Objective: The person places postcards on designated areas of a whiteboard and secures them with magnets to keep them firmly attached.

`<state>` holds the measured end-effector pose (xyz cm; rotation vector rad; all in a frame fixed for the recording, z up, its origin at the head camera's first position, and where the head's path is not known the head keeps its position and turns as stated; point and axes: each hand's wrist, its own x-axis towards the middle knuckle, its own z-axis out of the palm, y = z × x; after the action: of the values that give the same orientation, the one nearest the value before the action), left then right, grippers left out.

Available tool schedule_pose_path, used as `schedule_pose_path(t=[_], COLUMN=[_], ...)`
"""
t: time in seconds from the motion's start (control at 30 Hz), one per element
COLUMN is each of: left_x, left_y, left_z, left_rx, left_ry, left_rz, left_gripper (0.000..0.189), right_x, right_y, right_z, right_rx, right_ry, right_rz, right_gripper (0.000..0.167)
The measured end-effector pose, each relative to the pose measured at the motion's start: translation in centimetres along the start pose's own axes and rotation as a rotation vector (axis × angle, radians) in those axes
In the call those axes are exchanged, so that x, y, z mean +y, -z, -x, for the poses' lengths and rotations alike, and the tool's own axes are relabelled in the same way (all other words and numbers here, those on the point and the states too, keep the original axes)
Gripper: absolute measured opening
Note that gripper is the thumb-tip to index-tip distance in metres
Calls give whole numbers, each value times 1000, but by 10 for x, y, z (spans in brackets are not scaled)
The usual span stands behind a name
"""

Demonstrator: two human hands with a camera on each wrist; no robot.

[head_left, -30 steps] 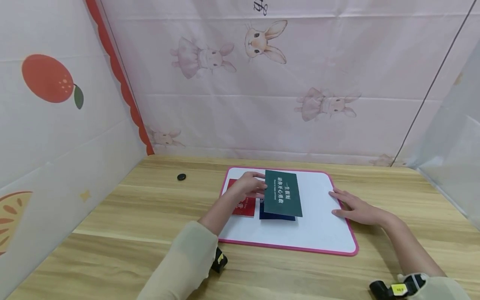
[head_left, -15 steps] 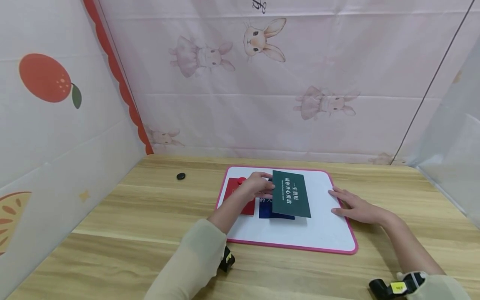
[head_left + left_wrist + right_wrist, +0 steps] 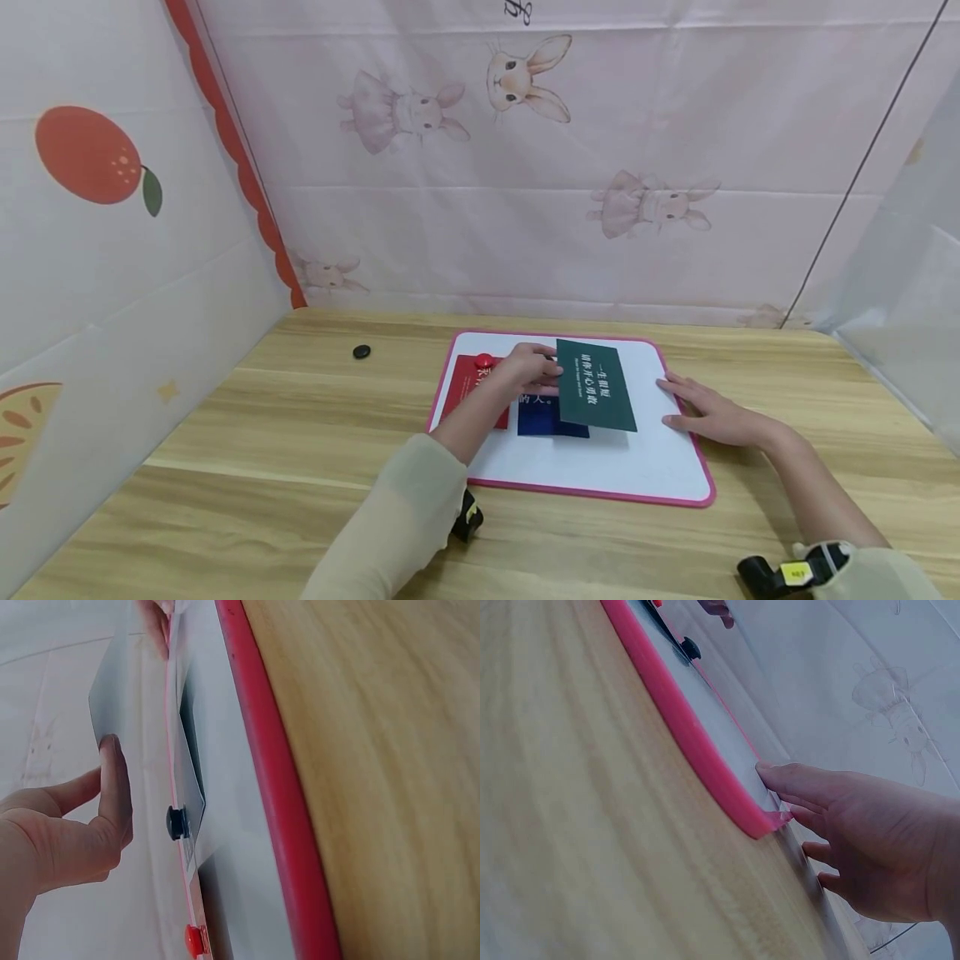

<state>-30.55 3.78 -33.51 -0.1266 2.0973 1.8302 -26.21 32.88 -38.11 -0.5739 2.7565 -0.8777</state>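
Observation:
A dark green card (image 3: pixel 597 385) with white writing is pinched by its left edge in my left hand (image 3: pixel 528 368). In the left wrist view the card stands off the whiteboard (image 3: pixel 525 463), with a gap between. Below it a dark blue card (image 3: pixel 553 421) lies on the board, partly covered, with a black round magnet (image 3: pixel 177 823) on it. A red card (image 3: pixel 459 387) under a red magnet (image 3: pixel 484 361) is at the board's left, half hidden by my forearm. My right hand (image 3: pixel 716 417) rests on the board's pink right edge, fingers spread and relaxed.
A loose black magnet (image 3: pixel 362 352) lies on the wooden table (image 3: pixel 247 467), left of the board. Printed cloth walls (image 3: pixel 465 250) stand behind and at both sides. Black camera mounts (image 3: pixel 783 575) sit on both wrists.
My left hand has carried the green card to the right over the board, uncovering more of the blue card and the red magnet. The right hand has stayed in place.

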Motion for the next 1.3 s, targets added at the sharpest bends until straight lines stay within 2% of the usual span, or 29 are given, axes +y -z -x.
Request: schedule_pose_path(t=[0.73, 1.3], left_x=[-3, -8], left_y=[-26, -42], left_z=[-11, -21], left_rx=[8, 35], left_ry=[19, 32], left_rz=[80, 60], left_gripper=[34, 34], right_x=[-3, -2], right_y=[3, 3], right_z=[1, 2], right_rx=[-2, -19], right_ry=[-10, -11], right_rz=[3, -45], right_gripper=[75, 74])
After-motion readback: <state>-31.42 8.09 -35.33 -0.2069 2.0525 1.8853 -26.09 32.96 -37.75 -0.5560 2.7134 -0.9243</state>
